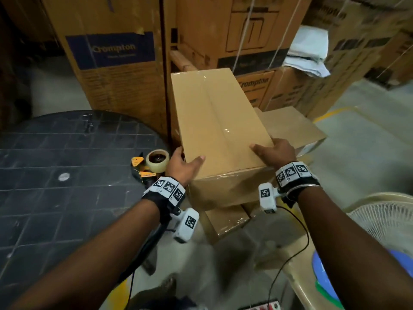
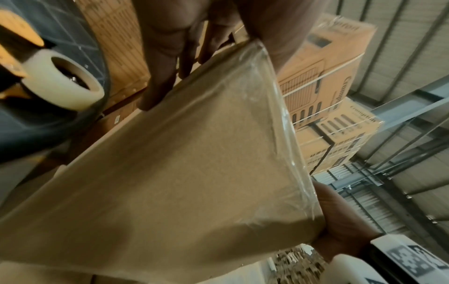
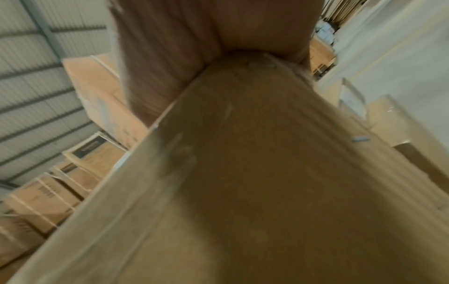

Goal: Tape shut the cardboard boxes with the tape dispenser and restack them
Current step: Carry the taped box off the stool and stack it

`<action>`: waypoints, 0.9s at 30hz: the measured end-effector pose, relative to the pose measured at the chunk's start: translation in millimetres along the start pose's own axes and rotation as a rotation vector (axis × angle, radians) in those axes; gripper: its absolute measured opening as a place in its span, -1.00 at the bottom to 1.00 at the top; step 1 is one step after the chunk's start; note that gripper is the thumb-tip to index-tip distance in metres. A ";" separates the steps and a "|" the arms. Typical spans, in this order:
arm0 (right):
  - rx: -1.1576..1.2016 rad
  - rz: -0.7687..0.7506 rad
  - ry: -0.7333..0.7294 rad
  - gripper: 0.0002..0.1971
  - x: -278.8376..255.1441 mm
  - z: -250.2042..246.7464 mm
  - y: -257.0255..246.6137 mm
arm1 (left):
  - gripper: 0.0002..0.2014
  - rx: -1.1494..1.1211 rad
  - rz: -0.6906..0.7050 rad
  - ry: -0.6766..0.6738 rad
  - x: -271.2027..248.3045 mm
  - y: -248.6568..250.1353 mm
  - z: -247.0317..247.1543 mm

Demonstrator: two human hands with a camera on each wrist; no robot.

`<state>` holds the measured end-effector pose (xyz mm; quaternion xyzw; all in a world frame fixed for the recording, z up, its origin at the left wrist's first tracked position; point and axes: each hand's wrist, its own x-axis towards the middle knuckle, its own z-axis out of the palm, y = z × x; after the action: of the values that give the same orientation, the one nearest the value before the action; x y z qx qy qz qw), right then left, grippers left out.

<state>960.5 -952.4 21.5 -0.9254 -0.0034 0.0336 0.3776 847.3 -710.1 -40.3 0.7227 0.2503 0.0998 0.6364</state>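
Box: I have the taped box (image 1: 220, 130) mid-frame in the head view, sitting on other boxes (image 1: 225, 222) lower down.
Left hand: my left hand (image 1: 182, 164) clamps the near left corner, thumb on top, fingers (image 2: 157, 90) down the side.
Right hand: my right hand (image 1: 276, 153) wraps the near right corner, thumb on the lid.
Tape dispenser: tape dispenser (image 1: 149, 165) lies on the dark table (image 1: 55, 153), left of centre, just beside my left hand.
Handling: stiff cardboard, probably moderate weight; the glossy tape looks slippery, so I'd grip bare corners.
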 end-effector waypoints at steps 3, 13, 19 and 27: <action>0.023 0.008 -0.043 -0.33 17.0 0.6 28.4 | -0.25 0.019 -0.070 -0.023 16.3 -15.6 31.3; -0.056 0.291 -0.107 -0.41 73.3 52.2 106.3 | -0.35 0.005 -0.380 -0.078 77.2 -82.7 93.5; -0.130 0.389 -0.240 -0.57 103.0 101.5 154.3 | -0.41 0.113 -0.519 -0.131 101.4 -136.3 109.1; -0.180 0.379 -0.414 -0.40 158.1 164.4 222.7 | -0.28 0.215 -0.688 -0.083 123.9 -199.8 144.8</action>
<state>1103.3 -991.8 -260.7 -0.9128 0.0897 0.2910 0.2721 973.3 -762.6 -280.3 0.6624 0.4618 -0.1765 0.5629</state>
